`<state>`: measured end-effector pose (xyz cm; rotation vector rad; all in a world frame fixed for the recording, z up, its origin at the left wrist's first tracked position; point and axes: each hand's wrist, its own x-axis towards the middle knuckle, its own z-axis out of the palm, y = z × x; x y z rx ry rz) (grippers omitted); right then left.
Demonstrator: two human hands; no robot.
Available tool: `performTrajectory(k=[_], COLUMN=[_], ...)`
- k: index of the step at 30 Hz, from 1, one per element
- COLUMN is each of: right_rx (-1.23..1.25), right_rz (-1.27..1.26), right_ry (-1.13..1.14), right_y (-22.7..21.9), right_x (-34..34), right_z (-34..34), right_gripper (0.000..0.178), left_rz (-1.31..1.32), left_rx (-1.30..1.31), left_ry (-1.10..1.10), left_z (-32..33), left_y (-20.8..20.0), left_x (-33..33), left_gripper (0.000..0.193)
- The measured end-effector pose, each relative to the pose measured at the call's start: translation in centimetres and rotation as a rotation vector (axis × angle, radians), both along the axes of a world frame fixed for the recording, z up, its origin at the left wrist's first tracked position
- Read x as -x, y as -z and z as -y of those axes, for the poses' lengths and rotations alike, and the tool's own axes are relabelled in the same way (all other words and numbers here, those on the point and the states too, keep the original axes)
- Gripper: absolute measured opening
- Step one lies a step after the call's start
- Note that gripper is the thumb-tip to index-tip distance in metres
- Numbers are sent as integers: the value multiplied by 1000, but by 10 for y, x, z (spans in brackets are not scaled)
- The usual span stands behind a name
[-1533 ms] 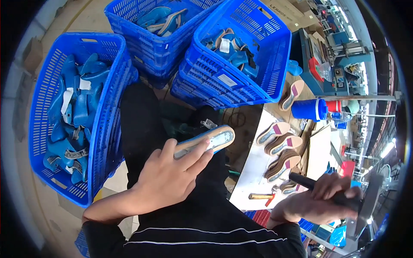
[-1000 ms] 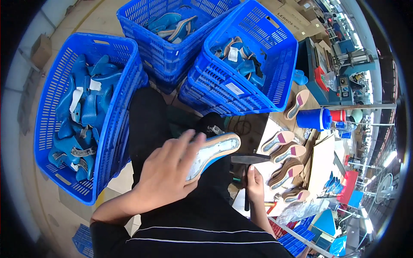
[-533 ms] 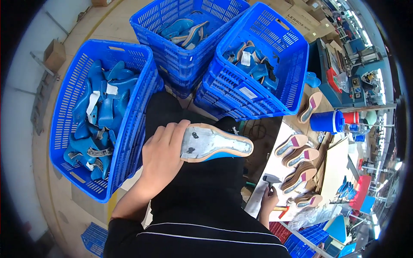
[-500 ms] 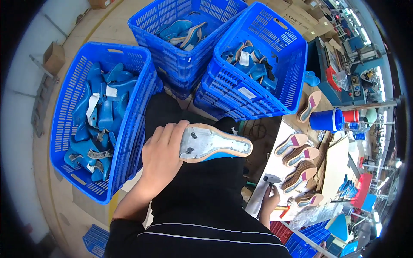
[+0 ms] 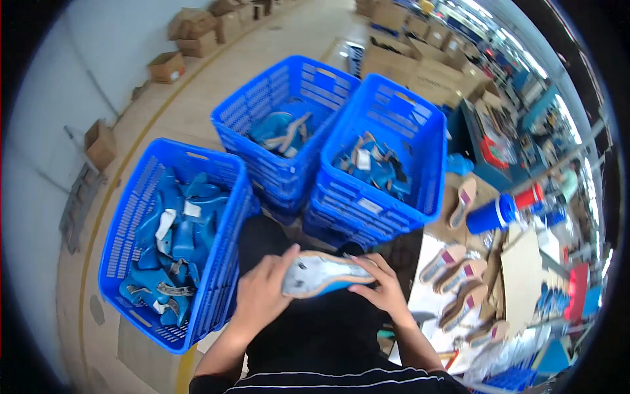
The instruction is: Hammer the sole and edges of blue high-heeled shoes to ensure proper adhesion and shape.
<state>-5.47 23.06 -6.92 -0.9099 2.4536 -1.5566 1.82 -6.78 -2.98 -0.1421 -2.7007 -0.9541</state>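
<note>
A blue shoe last (image 5: 323,274) with a tan-edged insole on its sole lies across my lap, sole side up. The sole's middle is grey and silvery, with two dark marks at the wide end. My left hand (image 5: 261,292) is closed round that wide end. At the narrow end, my right hand (image 5: 387,290) grips with thumb and fingers. Right of me, several tan insoles (image 5: 466,276) with dark red heel patches lie in small stacks on a white-topped table (image 5: 430,246).
Left of my legs stands a blue crate (image 5: 108,262) full of blue lasts (image 5: 186,240). Ahead are two more stacked crates, the middle one (image 5: 230,125) and the right one (image 5: 436,171), holding lasts. A blue jug (image 5: 489,217) stands on the table. Cardboard boxes (image 5: 420,72) are beyond.
My right hand has left the table, where it held a dark-handled tool, and now grips the last's narrow end. The view has tilted up, showing more floor and boxes.
</note>
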Motion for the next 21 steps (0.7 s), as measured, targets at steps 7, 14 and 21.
performTrajectory(k=[7,14,21], right_rx=[118,302,211], right_rz=[163,1121,553], right_ry=[-12,-96,-360], right_y=[-36,12,-32], right_x=[-18,-57,-41], right_z=[13,80,105], right_gripper=[74,93,107], left_rz=[-578,-36,99], left_rx=[-456,-1657,-1672], left_ry=[66,79,-104], left_z=[28,16,44], left_y=[34,23,46], left_x=[-8,46,43], left_gripper=[55,57,45])
